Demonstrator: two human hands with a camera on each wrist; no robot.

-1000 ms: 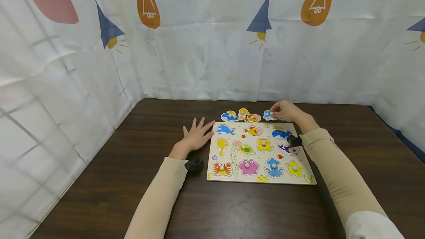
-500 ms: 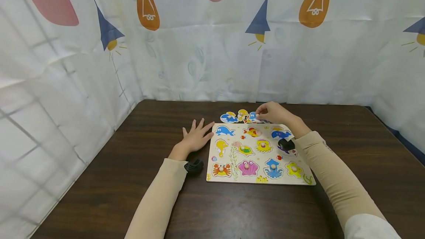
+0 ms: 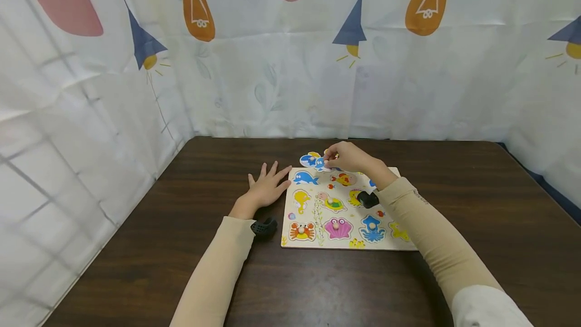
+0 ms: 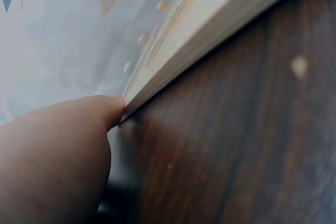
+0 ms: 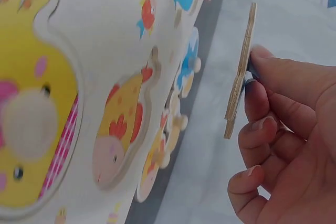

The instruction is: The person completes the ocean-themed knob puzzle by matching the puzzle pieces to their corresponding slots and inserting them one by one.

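My right hand [image 3: 351, 158] pinches a blue puzzle piece [image 3: 320, 164] between thumb and fingertips, above the back edge of a wooden sea-animal puzzle board [image 3: 381, 246]. In the right wrist view the piece [image 5: 241, 72] appears edge-on, lifted clear of the board. My left hand [image 3: 264, 189] lies on the table with fingers spread. Its thumb [image 4: 113, 109] touches the board's left corner. Loose pieces lie just behind the board, among them a blue whale piece [image 3: 308, 159] and a fish piece [image 5: 150, 169]; my right hand partly hides them in the head view.
The board holds knobbed pieces, including a crab [image 3: 301, 231], a pink shell [image 3: 338, 228] and a blue octopus [image 3: 372, 229]. The dark wooden table [image 3: 190, 216] extends around it. A patterned curtain [image 3: 281, 74] hangs behind and to the sides.
My right hand has carried the blue piece leftward along the board's back edge, from right of the loose pieces to over them. My left hand stays in place.
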